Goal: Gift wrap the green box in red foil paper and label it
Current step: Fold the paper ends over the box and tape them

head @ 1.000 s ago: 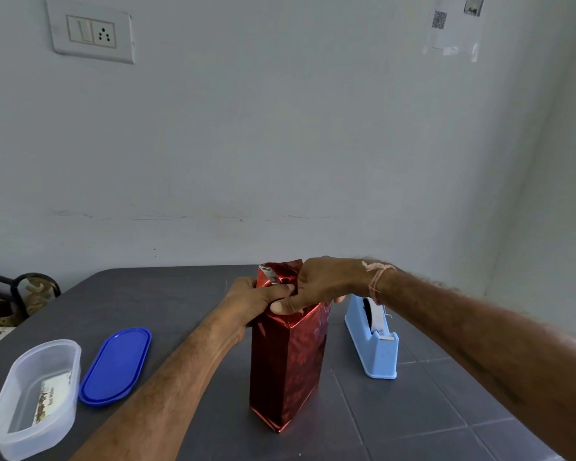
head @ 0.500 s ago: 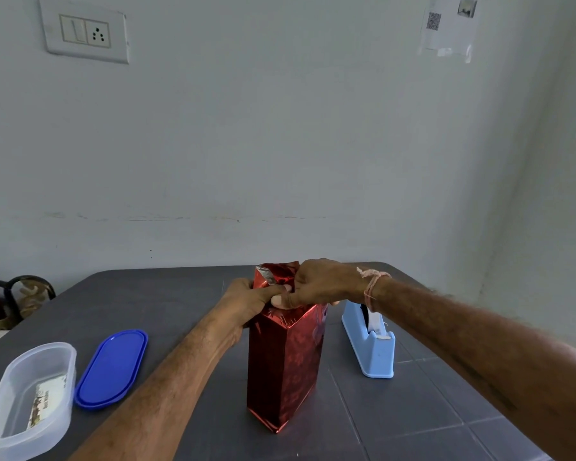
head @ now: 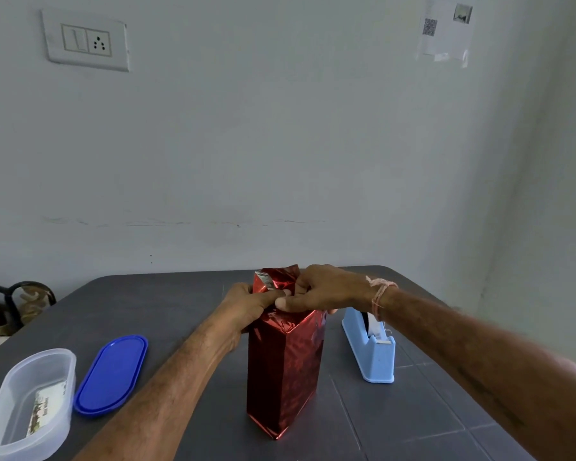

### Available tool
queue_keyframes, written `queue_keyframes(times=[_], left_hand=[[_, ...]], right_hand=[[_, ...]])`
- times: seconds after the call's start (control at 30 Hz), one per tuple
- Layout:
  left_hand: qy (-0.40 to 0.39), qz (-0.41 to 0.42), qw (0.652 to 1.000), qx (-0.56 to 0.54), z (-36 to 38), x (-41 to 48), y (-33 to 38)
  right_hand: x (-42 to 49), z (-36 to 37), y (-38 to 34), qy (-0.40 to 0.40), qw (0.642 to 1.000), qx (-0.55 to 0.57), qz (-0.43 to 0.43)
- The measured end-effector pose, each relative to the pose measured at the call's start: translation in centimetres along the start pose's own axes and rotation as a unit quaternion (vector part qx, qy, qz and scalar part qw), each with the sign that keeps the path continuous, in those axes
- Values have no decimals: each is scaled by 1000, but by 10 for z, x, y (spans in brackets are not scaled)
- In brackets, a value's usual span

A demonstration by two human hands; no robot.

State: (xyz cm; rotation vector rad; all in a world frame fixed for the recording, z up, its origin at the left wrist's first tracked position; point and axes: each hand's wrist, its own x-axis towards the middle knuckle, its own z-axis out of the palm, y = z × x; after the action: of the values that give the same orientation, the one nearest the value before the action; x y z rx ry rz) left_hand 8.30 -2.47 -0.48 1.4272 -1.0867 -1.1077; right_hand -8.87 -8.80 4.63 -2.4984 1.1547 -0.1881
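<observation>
At the far left of our dark grey table [head: 167,304] we see a clear oval plastic container [head: 44,353] with 1 printed card [head: 42,410] lying inside, and just beside it a flat blue oval plastic lid [head: 112,374]. Our left hand [head: 250,302] grips the loose red foil paper [head: 276,277] atop the tall upright box [head: 280,377], thumb on the fold. The box stands mid-table, its sides covered in foil. Our right hand [head: 323,289], a thread band [head: 381,292] at the wrist, pinches the same flap. Right of the box, apart from it, sits a light blue plastic tape dispenser [head: 369,351].
</observation>
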Motion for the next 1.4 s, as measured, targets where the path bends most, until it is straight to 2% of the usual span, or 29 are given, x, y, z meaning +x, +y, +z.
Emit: queue_keyframes(times=[0.13,0.37,0.53,0.63,0.7,0.83,0.87,0.93,1.0,1.07,1.27,1.4], left_hand=[[-10,-2,1000,-14,-1,0,0],[-3,-1,1000,-14,-1,1,-2],[-11,3,1000,-16,-2,3,-3],[-29,11,999,-7,-3,6,-2],[-52,18,998,15,-5,7,1],[-123,18,991,48,-14,10,10],[-147,16,987,66,-15,11,12],[-193,13,975,106,-17,13,17],[-218,19,965,143,-17,17,22],[-226,27,960,164,-15,20,25],[-220,37,958,178,-15,21,25],[-221,43,958,179,-10,19,28]], right_hand=[[-4,2,-7,-1,1000,-17,20],[-2,8,-14,44,995,-76,37],[-21,-3,-7,18,998,58,2],[-31,1,-7,68,997,32,-12],[-36,2,-8,98,992,73,-23],[-42,2,6,289,937,194,-7],[-45,5,11,298,928,225,5],[-48,19,20,236,921,309,19],[-51,31,25,169,896,408,45],[-54,34,27,134,873,464,63],[-43,31,28,122,871,474,37],[-30,24,21,132,900,412,49]])
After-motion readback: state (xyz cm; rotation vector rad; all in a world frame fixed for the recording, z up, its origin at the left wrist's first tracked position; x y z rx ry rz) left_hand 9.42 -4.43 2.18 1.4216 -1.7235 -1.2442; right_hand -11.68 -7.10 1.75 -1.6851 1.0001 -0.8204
